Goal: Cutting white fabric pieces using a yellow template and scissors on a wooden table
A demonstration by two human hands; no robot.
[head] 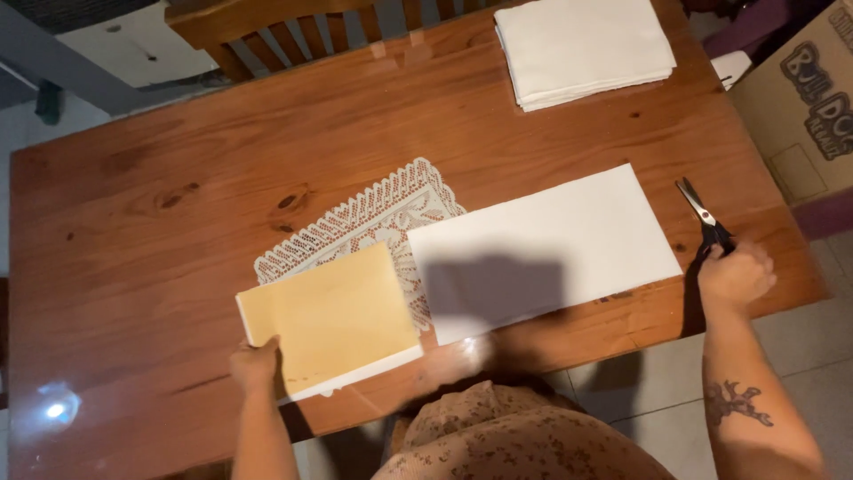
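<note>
Head view, looking down on a wooden counter (178, 142) with a glossy top.

Left hand (255, 364): at the near edge, fingers closed on the near left corner of a tan book (329, 320). The book lies flat with a slight tilt, its white page edges showing along the near side. Its far part overlaps a white lace doily (382, 213) spread in the middle of the counter.

Right hand (734, 276): at the right near edge of the counter, curled around the black handles of a pair of scissors (704, 218). The blades point away from the person, toward the far right; from here I cannot tell whether the blades are parted. The scissors lie just beside the right end of a large white sheet (542, 249).

The white sheet lies flat, long side running left to right with a slight slant, its left end touching or overlapping the doily and sitting just beside the book. A dark shadow falls across its near left part.

Far side: a stack of white folded sheets (582, 49), well apart from both hands. Behind the counter, a wooden chair (267, 27). At the right edge of the view, a cardboard box (804, 98). Tiled floor (649, 391) below the counter's near edge.
</note>
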